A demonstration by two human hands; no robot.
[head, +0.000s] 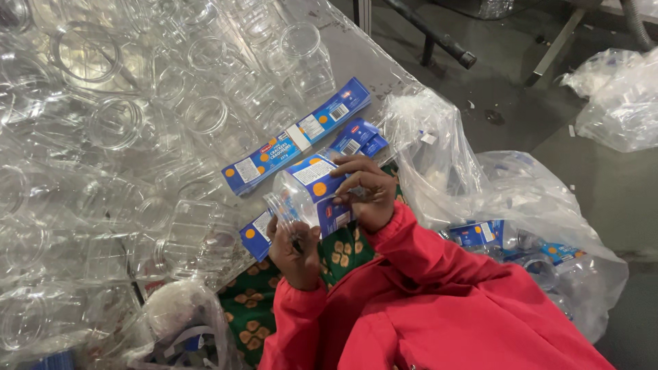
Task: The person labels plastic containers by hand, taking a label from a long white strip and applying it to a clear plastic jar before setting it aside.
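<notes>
**Jar and label in both hands**

The left hand (296, 252) closes its grip around the mouth of a clear jar (301, 199), above the lap. The right hand (364, 193) presses a blue label (322, 186) onto it, fingers curled. Empty jars (137, 137) blur together under plastic sheeting on the counter (356, 62).

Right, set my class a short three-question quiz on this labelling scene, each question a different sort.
1. True or false: the right hand presses a blue label onto the clear jar.
2. Which holds the jar's mouth end? A) left hand B) right hand
3. Fill in: the finished jars lie in a clear plastic ____.

Key: 1 true; 2 A; 3 bag.
</notes>
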